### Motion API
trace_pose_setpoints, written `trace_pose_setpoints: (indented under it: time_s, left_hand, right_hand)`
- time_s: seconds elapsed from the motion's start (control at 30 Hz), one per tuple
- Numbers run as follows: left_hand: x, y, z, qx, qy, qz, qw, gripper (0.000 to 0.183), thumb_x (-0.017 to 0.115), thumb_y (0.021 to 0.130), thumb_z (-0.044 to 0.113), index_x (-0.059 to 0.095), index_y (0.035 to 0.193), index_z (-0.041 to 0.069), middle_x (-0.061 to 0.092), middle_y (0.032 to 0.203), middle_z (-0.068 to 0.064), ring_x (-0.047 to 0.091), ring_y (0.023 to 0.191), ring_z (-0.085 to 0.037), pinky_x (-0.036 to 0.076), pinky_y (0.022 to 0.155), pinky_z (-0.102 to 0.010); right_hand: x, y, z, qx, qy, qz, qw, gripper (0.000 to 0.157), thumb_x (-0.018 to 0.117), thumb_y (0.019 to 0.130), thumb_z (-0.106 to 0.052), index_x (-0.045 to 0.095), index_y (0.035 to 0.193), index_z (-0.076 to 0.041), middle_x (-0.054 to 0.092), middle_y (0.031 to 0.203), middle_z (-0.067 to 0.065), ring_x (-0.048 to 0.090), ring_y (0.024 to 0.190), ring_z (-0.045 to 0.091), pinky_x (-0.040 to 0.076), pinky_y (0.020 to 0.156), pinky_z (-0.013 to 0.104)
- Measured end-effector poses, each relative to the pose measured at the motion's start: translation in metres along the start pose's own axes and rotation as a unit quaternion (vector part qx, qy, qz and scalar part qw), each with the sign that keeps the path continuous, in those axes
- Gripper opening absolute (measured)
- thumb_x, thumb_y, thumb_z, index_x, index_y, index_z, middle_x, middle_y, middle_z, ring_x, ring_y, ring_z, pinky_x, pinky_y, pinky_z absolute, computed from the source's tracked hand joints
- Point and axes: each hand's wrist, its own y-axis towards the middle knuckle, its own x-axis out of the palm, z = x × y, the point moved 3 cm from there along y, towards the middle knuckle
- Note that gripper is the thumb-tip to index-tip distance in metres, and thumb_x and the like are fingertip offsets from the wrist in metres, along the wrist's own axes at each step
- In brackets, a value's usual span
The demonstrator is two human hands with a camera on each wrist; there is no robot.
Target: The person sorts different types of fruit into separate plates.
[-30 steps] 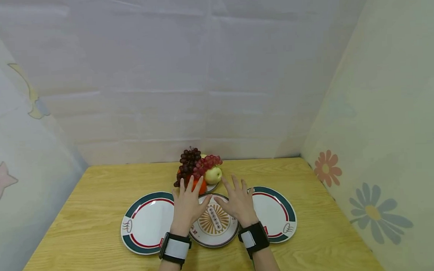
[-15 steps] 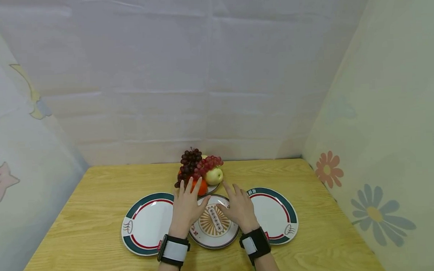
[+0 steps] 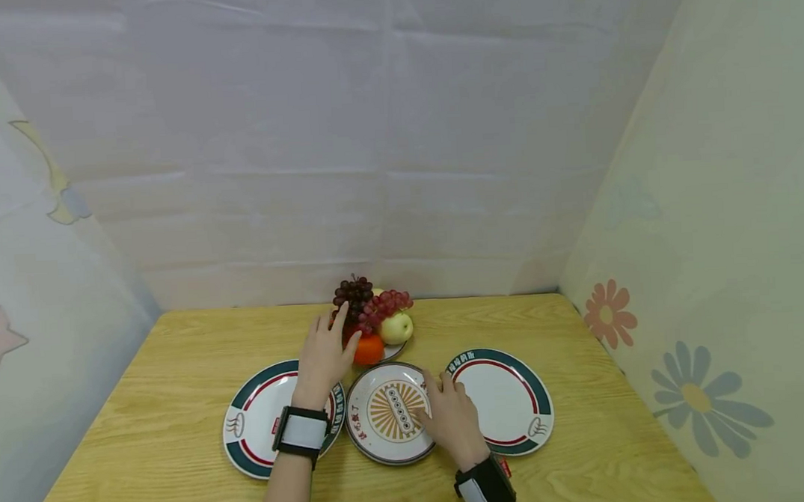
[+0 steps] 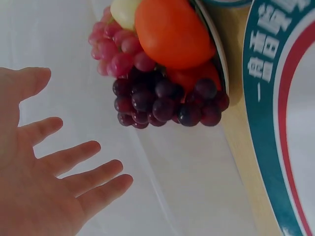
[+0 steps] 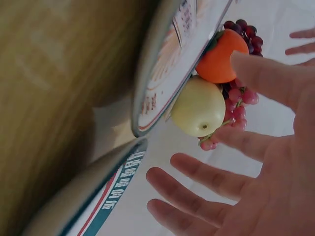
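My left hand point(image 3: 322, 357) reaches above the left plate's far edge, its fingers spread beside the dark grapes point(image 3: 352, 292). In the left wrist view these grapes point(image 4: 152, 103) hang over the fruit dish's side, apart from the fingertips. Red grapes point(image 3: 385, 302), an orange persimmon point(image 3: 369, 350) and a pale yellow pear point(image 3: 396, 328) share the small dish point(image 3: 394, 351). Over the right rim of the middle plate point(image 3: 380, 447) hovers my right hand point(image 3: 452, 419), fingers apart and holding nothing. The right wrist view shows its fingers point(image 5: 211, 177) loosely extended.
Two white plates with green and red rims flank the middle one: the left plate point(image 3: 273, 395) lies partly under my left forearm, the right plate point(image 3: 506, 404) beside my right hand. The wooden table point(image 3: 146, 412) meets a pale cloth backdrop point(image 3: 271, 174) behind the fruit.
My left hand has moved left and farther forward, toward the dark grapes. My right hand has drawn back toward me and slightly right. The plates and fruit stay in place.
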Motion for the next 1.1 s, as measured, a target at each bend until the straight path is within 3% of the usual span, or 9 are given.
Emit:
trace_pose_setpoints:
  time_s: [0.17,0.33,0.53,0.73,0.77,0.83,0.97,1.0,1.1]
  left_hand:
    - [0.005,0.026,-0.011,-0.003,-0.007,-0.022,0.9997,0.061,0.056,0.090,0.037,0.035,0.143,0.013,0.045,0.133,-0.025,0.051,0.108,-0.043,0.050,0.085,-0.054]
    - [0.019,0.049,-0.021,-0.030,-0.013,-0.064,0.9974,0.063,0.054,0.091,0.037,0.030,0.145,0.015,0.046,0.128,-0.028,0.049,0.107,-0.045,0.048,0.086,-0.055]
    - [0.034,0.068,-0.030,-0.049,-0.024,-0.115,0.9918,0.064,0.049,0.093,0.040,0.025,0.147,0.015,0.045,0.127,-0.033,0.045,0.112,-0.047,0.043,0.093,-0.057]
    - [0.048,0.074,-0.038,-0.079,-0.059,-0.161,0.9821,0.065,0.047,0.094,0.037,0.020,0.148,0.012,0.039,0.135,-0.034,0.042,0.119,-0.047,0.039,0.099,-0.058]
    - [0.063,0.077,-0.048,-0.079,-0.067,-0.155,0.9824,0.066,0.044,0.094,0.042,0.018,0.149,0.015,0.038,0.136,-0.033,0.043,0.119,-0.047,0.039,0.099,-0.057]
    - [0.066,0.077,-0.049,-0.094,-0.090,-0.160,0.9785,0.064,0.043,0.095,0.040,0.017,0.149,0.016,0.034,0.139,-0.033,0.042,0.120,-0.047,0.037,0.101,-0.058]
    - [0.066,0.078,-0.048,-0.100,-0.110,-0.153,0.9769,0.055,0.038,0.098,0.031,0.019,0.147,0.015,0.033,0.136,-0.037,0.046,0.113,-0.050,0.041,0.096,-0.059]
    - [0.052,0.074,-0.039,-0.107,-0.113,-0.160,0.9749,0.053,0.039,0.098,0.022,0.021,0.146,0.011,0.033,0.134,-0.038,0.048,0.111,-0.050,0.042,0.095,-0.059]
    - [0.048,0.075,-0.037,-0.099,-0.102,-0.146,0.9792,0.050,0.038,0.098,0.017,0.023,0.144,0.010,0.036,0.130,-0.039,0.054,0.100,-0.050,0.047,0.086,-0.057]
  right_hand:
    - [0.006,-0.015,0.001,0.042,-0.010,0.002,0.999,0.064,0.076,0.075,-0.031,0.053,0.127,-0.002,0.050,0.118,0.024,0.050,0.097,0.036,0.052,0.060,0.042]
    - [0.005,-0.027,0.001,0.061,-0.037,0.045,0.996,0.061,0.079,0.069,-0.028,0.059,0.116,0.006,0.055,0.101,0.025,0.054,0.084,0.035,0.052,0.060,0.042]
    - [0.014,-0.034,0.001,0.099,-0.015,0.012,0.995,0.059,0.078,0.071,-0.027,0.059,0.113,0.010,0.063,0.096,0.023,0.061,0.077,0.033,0.053,0.059,0.044]
    - [0.022,-0.041,-0.004,0.116,-0.009,-0.018,0.993,0.063,0.077,0.070,-0.029,0.058,0.116,0.009,0.065,0.099,0.022,0.064,0.081,0.033,0.054,0.064,0.047]
    - [0.022,-0.042,-0.005,0.116,-0.012,-0.019,0.993,0.063,0.078,0.070,-0.030,0.058,0.116,0.009,0.066,0.098,0.021,0.064,0.081,0.032,0.054,0.064,0.046]
    - [0.022,-0.044,-0.007,0.114,-0.019,-0.016,0.993,0.063,0.078,0.069,-0.030,0.059,0.116,0.008,0.066,0.096,0.020,0.064,0.080,0.031,0.054,0.064,0.046]
    - [0.021,-0.045,-0.009,0.110,-0.032,-0.016,0.993,0.064,0.078,0.069,-0.031,0.059,0.116,0.007,0.067,0.093,0.018,0.064,0.077,0.030,0.054,0.063,0.045]
    - [0.020,-0.045,-0.010,0.109,-0.032,-0.017,0.993,0.064,0.078,0.069,-0.031,0.059,0.116,0.008,0.068,0.092,0.018,0.064,0.077,0.030,0.054,0.063,0.045]
    - [0.020,-0.042,-0.011,0.107,-0.034,-0.031,0.993,0.066,0.078,0.070,-0.032,0.058,0.118,0.008,0.068,0.092,0.018,0.064,0.074,0.030,0.054,0.061,0.044]
